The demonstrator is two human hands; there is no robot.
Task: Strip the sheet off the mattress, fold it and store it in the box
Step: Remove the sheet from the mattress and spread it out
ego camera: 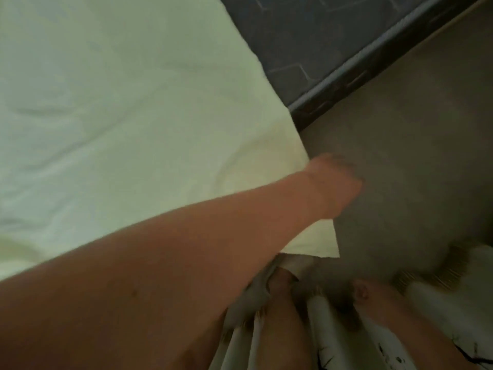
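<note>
**Stripping barely begun, sheet not yet off the bed**

The pale sheet (120, 116) lies spread and lightly creased over the mattress, which it hides wherever the bed is in view. Its right edge runs down to a loose corner that hangs over the floor (413, 156), just in front of the person's legs.

The left hand (333, 180) reaches across to that right edge and sits at or just past it, above the floor. Motion blur smears the hand, so it cannot be told whether the fingers are spread, curled, or already pinching the cloth. The right hand is out of view.

Judged from this, the task is at its first step: the sheet has yet to be pulled off. Folding has not started, as no fold lines or doubled layers show. Storing also remains, and the box is nowhere in view. A dark tiled surface (306, 36) stands beyond the sheet's far right edge.
</note>
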